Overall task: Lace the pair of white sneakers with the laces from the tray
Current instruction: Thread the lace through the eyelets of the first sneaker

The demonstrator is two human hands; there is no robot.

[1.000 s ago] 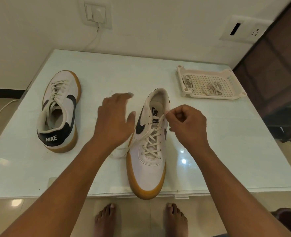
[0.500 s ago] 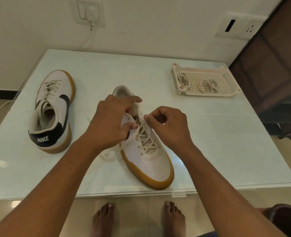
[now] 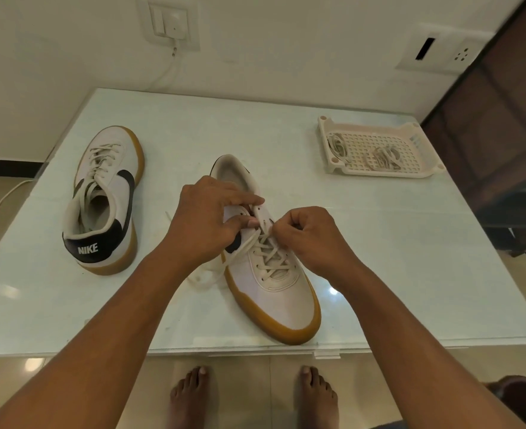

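A white sneaker (image 3: pixel 274 292) with a tan sole lies near the table's front edge, toe towards me, partly laced. My left hand (image 3: pixel 206 221) grips its upper collar by the top eyelets, thumb and fingers pinching the flap. My right hand (image 3: pixel 308 233) pinches the cream lace (image 3: pixel 268 258) just above the crossed rows. A loose lace end (image 3: pixel 206 277) trails on the table left of the shoe. The second sneaker (image 3: pixel 104 199) lies at the left, heel towards me, with a lace through its eyelets.
A white perforated tray (image 3: pixel 422 171) at the back right holds two bundles of laces (image 3: pixel 382 156). The glass table (image 3: pixel 410 258) ends just in front of the shoe's toe. My bare feet (image 3: pixel 190 397) stand on the floor below. A dark cabinet stands to the right.
My left hand moved from hovering left of the shoe onto its collar and took hold. The shoe turned, toe swinging right. My right hand slid down with the lace towards the eyelets.
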